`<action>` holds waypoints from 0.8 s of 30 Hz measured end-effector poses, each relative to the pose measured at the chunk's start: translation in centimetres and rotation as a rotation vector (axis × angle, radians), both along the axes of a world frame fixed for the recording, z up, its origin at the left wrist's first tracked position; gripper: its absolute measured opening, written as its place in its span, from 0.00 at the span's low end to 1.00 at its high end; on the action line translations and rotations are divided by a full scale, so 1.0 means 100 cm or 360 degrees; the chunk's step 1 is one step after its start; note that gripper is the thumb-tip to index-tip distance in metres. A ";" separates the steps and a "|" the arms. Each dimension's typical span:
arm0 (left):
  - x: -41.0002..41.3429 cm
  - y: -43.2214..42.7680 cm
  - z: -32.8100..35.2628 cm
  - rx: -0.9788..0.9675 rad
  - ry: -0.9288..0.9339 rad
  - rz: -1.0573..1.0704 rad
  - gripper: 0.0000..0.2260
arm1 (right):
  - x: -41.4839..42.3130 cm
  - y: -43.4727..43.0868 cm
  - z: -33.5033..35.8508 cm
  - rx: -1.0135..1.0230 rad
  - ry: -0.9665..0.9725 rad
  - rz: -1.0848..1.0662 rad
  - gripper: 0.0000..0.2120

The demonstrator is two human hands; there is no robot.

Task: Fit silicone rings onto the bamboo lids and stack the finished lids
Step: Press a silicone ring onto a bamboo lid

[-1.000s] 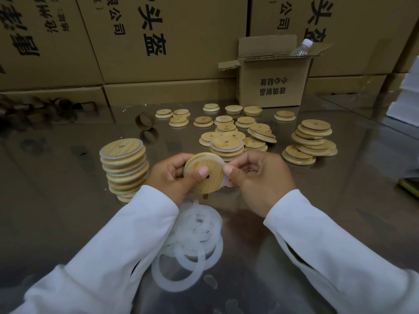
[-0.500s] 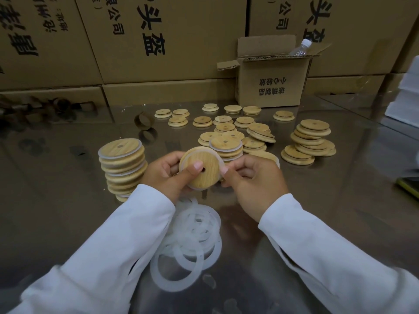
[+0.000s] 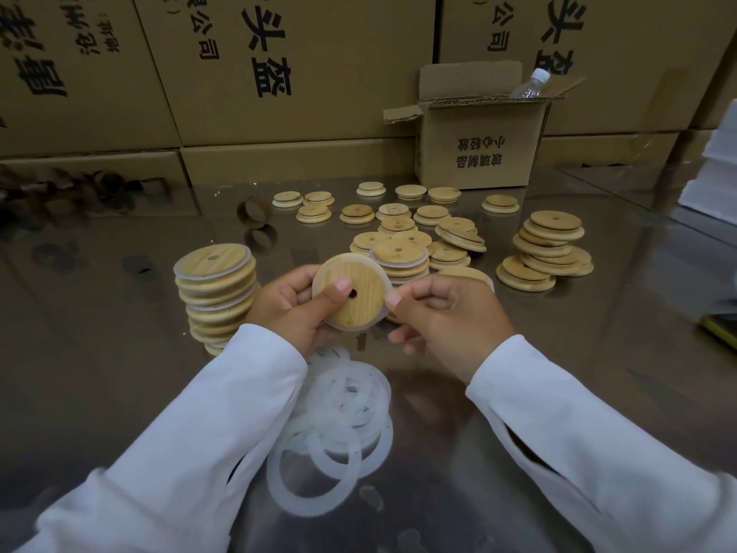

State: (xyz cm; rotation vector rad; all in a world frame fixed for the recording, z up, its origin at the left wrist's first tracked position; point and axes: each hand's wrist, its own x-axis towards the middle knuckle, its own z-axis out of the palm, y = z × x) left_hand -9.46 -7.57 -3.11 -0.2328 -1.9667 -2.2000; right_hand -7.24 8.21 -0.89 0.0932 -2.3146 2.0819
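Nearest, toward the near edge of the table: loose rings in an overlapping pile. Flat, translucent white, limp.

Just beyond that pile, lifted clear of the surface: bamboo lid, face toward the camera.
- Shape and finish: round disc, pale straight grain, smooth surface, one small hole at centre.
- Left hand: wrapped round the left rim, fingers curled behind, thumb pressed on the face beside the hole.
- Right hand: pinching the silicone ring at the right rim between thumb and forefinger, remaining fingers curled in.
- Ring apparently seated round most of the rim; seating at the pinch point not confirmable.

Judged hazards:
- Ring springing back off if released before full seating. Cause: stretched silicone against a smooth edge.
- Twist or fold in the ring. Cause: pull from a single pinch point.

Farther out, toward the left edge: finished stack of ringed lids, uneven and leaning. Centre the next lid carefully; off-centre placement likely to topple the column.

Beyond, toward the far edge: bare lids lying flat or in low heaps, then an open carton of corrugated board.
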 end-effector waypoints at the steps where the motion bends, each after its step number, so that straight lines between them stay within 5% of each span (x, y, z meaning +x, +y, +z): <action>1: 0.000 0.000 0.000 0.0005 0.0006 0.0010 0.13 | 0.001 0.000 0.001 -0.0042 -0.0038 0.0033 0.06; 24: 0.000 0.001 -0.001 -0.0012 -0.0081 -0.0020 0.14 | 0.003 -0.003 0.000 0.0041 0.0002 -0.0012 0.07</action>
